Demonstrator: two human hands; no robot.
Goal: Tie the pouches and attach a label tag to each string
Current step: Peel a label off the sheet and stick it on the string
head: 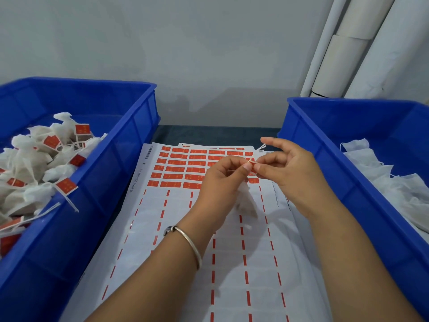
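Red label [251, 161] and white string [262, 146] meet between your fingertips: you look to be at the tagging step, folding the sticker round the string. Your left hand [222, 180] pinches it from one side, your right hand [289, 168] from the other, spare fingers fanned. The pouch [246, 198] hangs blurred below your left hand, above the label sheet [185, 168]. Next, press the label flat, then drop it in the left bin [130, 135], I'd judge.
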